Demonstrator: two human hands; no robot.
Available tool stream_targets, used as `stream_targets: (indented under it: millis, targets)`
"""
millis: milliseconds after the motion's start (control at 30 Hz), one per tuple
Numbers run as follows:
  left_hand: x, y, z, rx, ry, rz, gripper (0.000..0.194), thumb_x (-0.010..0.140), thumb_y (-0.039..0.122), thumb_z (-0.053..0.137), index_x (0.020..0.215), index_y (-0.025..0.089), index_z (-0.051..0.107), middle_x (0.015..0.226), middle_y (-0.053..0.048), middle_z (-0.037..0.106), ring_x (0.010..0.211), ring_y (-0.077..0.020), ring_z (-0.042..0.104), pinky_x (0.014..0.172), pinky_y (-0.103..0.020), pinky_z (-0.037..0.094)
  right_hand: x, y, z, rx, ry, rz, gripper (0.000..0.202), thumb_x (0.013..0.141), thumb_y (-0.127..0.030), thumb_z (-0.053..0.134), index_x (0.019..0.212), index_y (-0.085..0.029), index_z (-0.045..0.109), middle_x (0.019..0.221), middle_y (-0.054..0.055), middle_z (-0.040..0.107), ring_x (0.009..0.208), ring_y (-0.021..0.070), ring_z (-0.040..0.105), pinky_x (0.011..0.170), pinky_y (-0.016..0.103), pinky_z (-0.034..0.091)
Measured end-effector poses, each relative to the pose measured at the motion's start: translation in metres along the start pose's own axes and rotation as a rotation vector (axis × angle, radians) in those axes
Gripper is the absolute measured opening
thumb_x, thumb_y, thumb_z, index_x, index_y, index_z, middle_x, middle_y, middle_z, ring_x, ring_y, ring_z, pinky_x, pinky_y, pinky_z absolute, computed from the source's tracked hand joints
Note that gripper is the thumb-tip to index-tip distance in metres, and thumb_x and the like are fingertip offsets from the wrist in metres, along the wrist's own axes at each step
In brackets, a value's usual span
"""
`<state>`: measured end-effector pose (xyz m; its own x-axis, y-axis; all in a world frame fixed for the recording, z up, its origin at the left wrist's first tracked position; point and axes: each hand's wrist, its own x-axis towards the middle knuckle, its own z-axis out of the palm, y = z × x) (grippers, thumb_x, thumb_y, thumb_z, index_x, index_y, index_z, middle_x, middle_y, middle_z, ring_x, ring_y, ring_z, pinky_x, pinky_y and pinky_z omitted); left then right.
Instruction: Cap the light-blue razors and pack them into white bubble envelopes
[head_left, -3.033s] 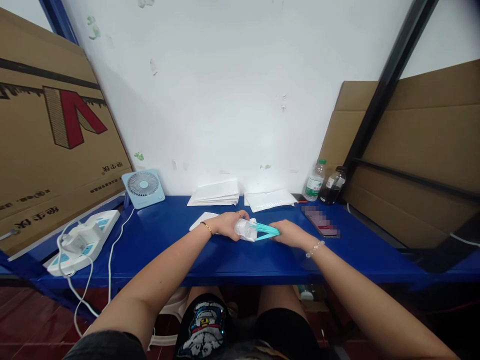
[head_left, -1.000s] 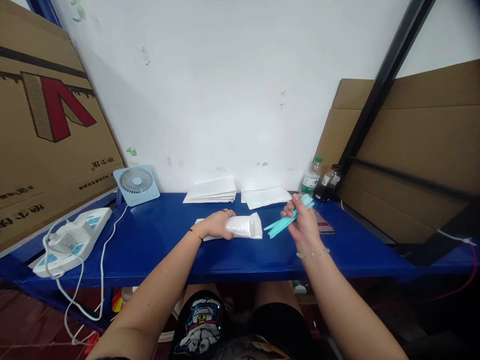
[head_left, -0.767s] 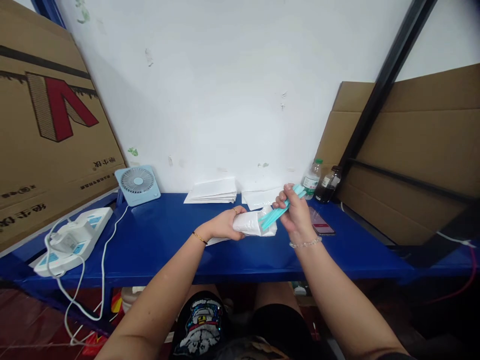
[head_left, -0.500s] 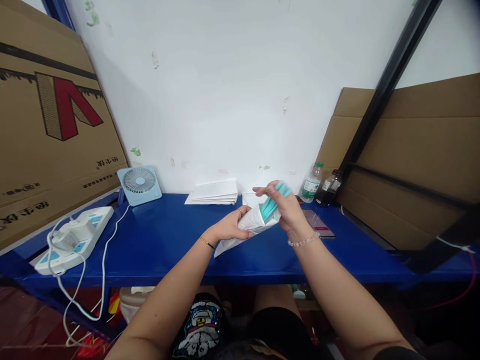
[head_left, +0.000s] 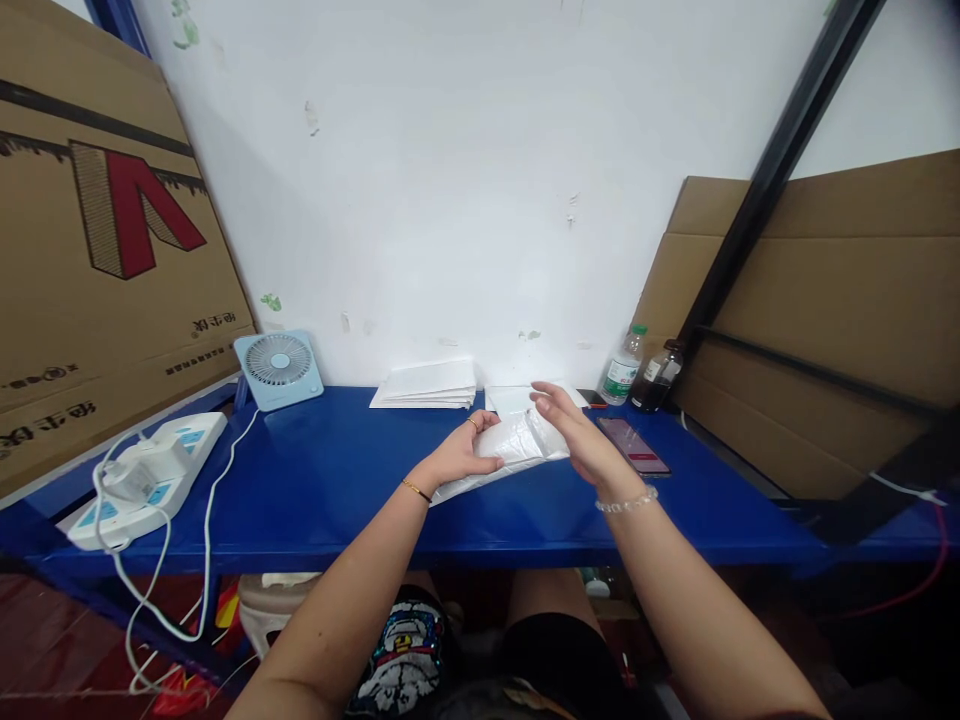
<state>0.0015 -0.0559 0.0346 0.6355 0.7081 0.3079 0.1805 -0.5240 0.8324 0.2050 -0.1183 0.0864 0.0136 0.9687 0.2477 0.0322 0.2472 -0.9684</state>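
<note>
My left hand point(head_left: 463, 450) is closed round a glossy, crinkled white plastic bag point(head_left: 517, 442), thumb in front and fingers behind. The bag is held tilted over the table, its right end higher than its left. At that right end is my right hand point(head_left: 574, 435), its palm side against the bag's edge and its fingers stretched out. No teal shows now; what the bag holds is hidden.
Stacked white envelopes point(head_left: 427, 385) lie by the wall on the blue table point(head_left: 315, 480). A phone point(head_left: 634, 446), a clear bottle point(head_left: 624, 368) and a dark bottle point(head_left: 660, 378) are to the right. Left are a fan point(head_left: 279, 368) and a power strip point(head_left: 154, 480).
The teal folded bundle in my right hand has gone down into the bag and out of sight. My right hand has lowered slightly and its fingers have straightened. My left hand has barely moved.
</note>
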Motion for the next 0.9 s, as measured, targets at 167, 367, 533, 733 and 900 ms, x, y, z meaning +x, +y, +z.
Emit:
stream_targets:
  millis: [167, 367, 533, 733, 900]
  targets:
    - [-0.005, -0.007, 0.010, 0.302, 0.071, -0.026, 0.079, 0.064, 0.041, 0.071, 0.132, 0.021, 0.035, 0.128, -0.012, 0.046, 0.116, -0.0298, 0.046, 0.099, -0.045, 0.035, -0.026, 0.060, 0.003, 0.313, 0.009, 0.233, 0.048, 0.076, -0.038, 0.068, 0.120, -0.029, 0.051, 0.121, 0.006, 0.060, 0.107, 0.0239, 0.060, 0.086, 0.040, 0.053]
    - [-0.027, -0.022, 0.041, 0.695, -0.117, -0.092, 0.089, 0.067, 0.055, 0.067, 0.142, 0.025, 0.029, 0.148, -0.014, 0.029, 0.134, -0.0371, 0.027, 0.108, -0.057, 0.017, -0.033, 0.096, 0.011, 0.447, 0.126, 0.256, 0.057, 0.078, -0.031, 0.061, 0.132, -0.027, 0.041, 0.143, 0.006, 0.042, 0.126, 0.0232, 0.046, 0.104, 0.042, 0.040]
    - [-0.032, -0.019, 0.037, 0.713, -0.106, -0.057, 0.058, 0.078, 0.016, 0.048, 0.136, 0.023, 0.042, 0.138, -0.008, 0.047, 0.123, -0.0245, 0.046, 0.103, -0.037, 0.035, -0.039, 0.085, 0.001, 0.131, -0.218, -0.017, 0.078, 0.068, -0.012, 0.057, 0.141, -0.029, 0.034, 0.151, 0.001, 0.027, 0.138, 0.0216, 0.025, 0.114, 0.043, 0.021]
    - [-0.021, 0.012, -0.006, 0.392, -0.347, 0.002, 0.045, 0.080, 0.019, 0.044, 0.123, 0.025, 0.055, 0.108, -0.001, 0.066, 0.086, -0.0178, 0.062, 0.076, -0.026, 0.046, -0.034, 0.072, 0.001, -0.434, -0.232, -0.354, 0.069, 0.073, -0.020, 0.063, 0.138, -0.031, 0.042, 0.143, 0.001, 0.041, 0.134, 0.0262, 0.034, 0.114, 0.049, 0.020]
    - [-0.018, 0.007, -0.046, 0.380, -0.329, -0.085, 0.046, 0.066, 0.028, 0.064, 0.111, 0.022, 0.060, 0.097, 0.000, 0.067, 0.082, -0.0194, 0.061, 0.071, -0.025, 0.045, 0.001, 0.066, 0.006, -0.502, -0.230, -0.352, 0.031, 0.082, -0.030, 0.057, 0.113, -0.028, 0.062, 0.096, 0.003, 0.071, 0.081, 0.0227, 0.065, 0.080, 0.038, 0.051]
